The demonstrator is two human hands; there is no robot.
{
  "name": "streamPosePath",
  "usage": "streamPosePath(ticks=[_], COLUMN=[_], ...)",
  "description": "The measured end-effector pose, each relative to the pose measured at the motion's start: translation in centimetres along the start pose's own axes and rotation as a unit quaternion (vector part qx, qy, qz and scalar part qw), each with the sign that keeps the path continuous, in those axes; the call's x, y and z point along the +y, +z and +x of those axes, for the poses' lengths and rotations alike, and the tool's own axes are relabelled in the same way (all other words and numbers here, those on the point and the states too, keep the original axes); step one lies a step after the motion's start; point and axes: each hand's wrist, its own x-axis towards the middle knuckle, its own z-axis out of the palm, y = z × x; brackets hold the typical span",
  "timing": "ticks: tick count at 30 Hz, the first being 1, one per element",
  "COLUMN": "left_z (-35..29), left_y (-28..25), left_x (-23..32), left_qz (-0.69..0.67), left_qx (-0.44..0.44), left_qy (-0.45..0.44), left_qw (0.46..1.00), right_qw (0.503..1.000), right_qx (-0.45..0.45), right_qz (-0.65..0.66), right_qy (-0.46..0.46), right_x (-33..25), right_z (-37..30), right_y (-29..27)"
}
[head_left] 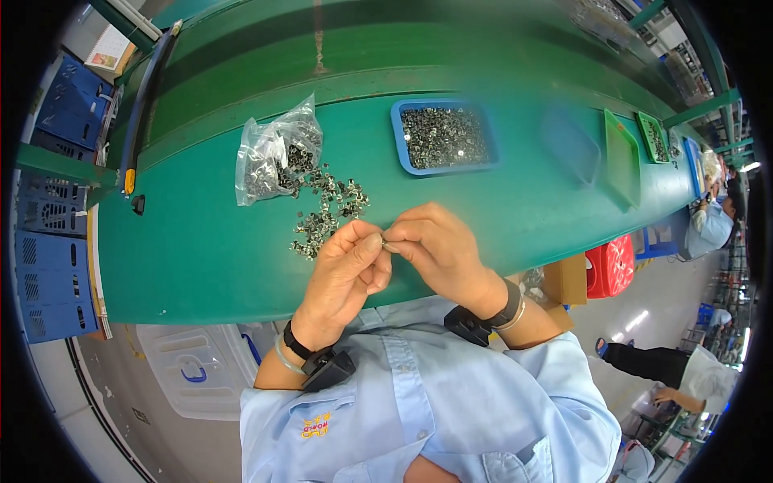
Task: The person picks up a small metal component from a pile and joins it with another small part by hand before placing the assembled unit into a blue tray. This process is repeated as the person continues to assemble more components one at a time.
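My left hand [348, 266] and my right hand [437, 248] meet over the near part of the green table, fingertips pinched together. Between them sits a small metal part [385, 243], mostly covered by the fingers, so its exact shape cannot be made out. Just beyond my left hand lies a loose pile of small metal parts [324, 211], silvery and dark. It trails out from an open clear plastic bag [278, 157] holding more of them. Farther off, a blue tray [400, 153] is filled with many small metal parts.
On the right of the green table [201, 266] stand a clear bluish tray [573, 141], a green tray [624, 161] and a smaller green tray of parts [654, 138]. A red stool [609, 267] and a cardboard box [566, 279] are below the edge. Two people are at the far right.
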Motion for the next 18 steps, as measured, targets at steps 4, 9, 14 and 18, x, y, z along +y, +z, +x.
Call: streamPosePath(ticks=[4,9,14,18], left_z=[0.0,0.0,-0.3,-0.3], left_y=[0.0,0.9,1.7,1.5], left_x=[-0.4,-0.4,0.0,-0.1], left_qz=[-0.002,0.015,0.005,0.014], left_qx=[-0.009,0.016,0.013,0.004], left_qy=[0.011,0.011,0.008,0.01], left_qw=[1.0,1.0,1.0,1.0], right_qw=[1.0,0.998,0.993,0.993], right_qx=[0.013,0.023,0.022,0.02], right_qz=[0.017,0.046,0.093,0.086], right_qy=[0.012,0.039,0.072,0.074], right_x=[0.0,0.1,0.1,0.1], right_z=[-0.4,-0.6,-0.5,-0.8], right_y=[0.2,0.1,-0.3,-0.2])
